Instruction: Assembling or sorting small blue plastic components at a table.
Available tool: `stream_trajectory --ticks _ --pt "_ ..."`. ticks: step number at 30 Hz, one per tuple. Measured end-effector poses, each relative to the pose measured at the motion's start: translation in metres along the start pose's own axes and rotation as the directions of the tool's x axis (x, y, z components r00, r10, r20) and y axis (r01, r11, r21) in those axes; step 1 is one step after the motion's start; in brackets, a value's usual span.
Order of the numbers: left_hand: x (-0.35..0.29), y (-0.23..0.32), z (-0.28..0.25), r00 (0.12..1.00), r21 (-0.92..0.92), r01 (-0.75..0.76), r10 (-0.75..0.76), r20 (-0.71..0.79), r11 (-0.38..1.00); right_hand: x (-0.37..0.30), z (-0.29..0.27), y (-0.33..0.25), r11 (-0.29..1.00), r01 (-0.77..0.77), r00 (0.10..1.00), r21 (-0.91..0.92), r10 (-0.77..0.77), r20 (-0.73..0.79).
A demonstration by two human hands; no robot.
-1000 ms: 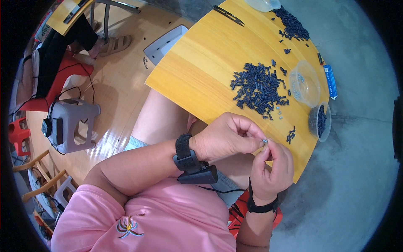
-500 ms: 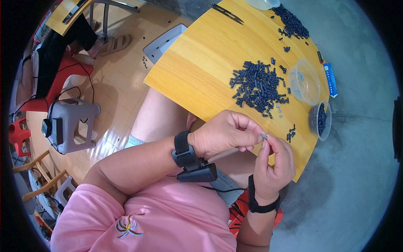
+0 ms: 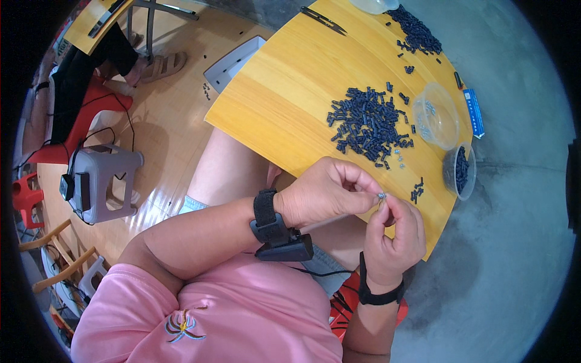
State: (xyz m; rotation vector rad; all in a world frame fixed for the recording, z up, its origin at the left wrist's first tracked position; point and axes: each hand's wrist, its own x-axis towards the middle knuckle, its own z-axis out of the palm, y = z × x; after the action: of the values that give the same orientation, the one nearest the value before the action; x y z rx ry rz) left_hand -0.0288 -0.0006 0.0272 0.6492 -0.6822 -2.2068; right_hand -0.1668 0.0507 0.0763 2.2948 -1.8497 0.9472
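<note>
Between the fingertips of both hands is a tiny silvery metal piece [image 3: 381, 196], too small to make out its kind. My left hand [image 3: 330, 189] pinches it from the left with thumb and forefinger. From the right, my right hand [image 3: 396, 233] closes thumb and forefinger on it too. The hands meet over the near edge of the yellow wooden table [image 3: 266, 109]. Just beyond them lies a large heap of small black plastic pieces [image 3: 366, 121], with a few silvery bits [image 3: 399, 158] at its near side. A small group of black pieces [image 3: 417, 191] rests right of my fingers.
A clear round tub [image 3: 437, 118] holds some silvery bits; a smaller clear tub [image 3: 461, 172] holds black pieces. Farther off are another black heap [image 3: 416, 33], black thread snips [image 3: 324, 20] and a blue packet [image 3: 474, 113]. A grey stool [image 3: 109, 181] stands left, near another person's foot [image 3: 140, 71].
The view has shifted slightly, so the table things sit a little farther left. Both hands keep their pinch on the small metal piece, with hardly any movement.
</note>
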Motion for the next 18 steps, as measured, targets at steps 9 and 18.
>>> stream_trajectory --ticks 9,18 --pt "0.0011 -0.0038 0.0033 0.996 0.016 -0.079 0.079 -0.036 0.997 0.0010 0.0037 -0.0040 1.000 -0.017 0.999 0.017 0.018 -0.049" --pt "0.0012 -0.0023 0.0046 0.993 0.069 -0.102 0.106 -0.056 0.992 0.0031 0.0079 -0.0063 0.998 -0.060 0.995 0.025 0.062 -0.079"
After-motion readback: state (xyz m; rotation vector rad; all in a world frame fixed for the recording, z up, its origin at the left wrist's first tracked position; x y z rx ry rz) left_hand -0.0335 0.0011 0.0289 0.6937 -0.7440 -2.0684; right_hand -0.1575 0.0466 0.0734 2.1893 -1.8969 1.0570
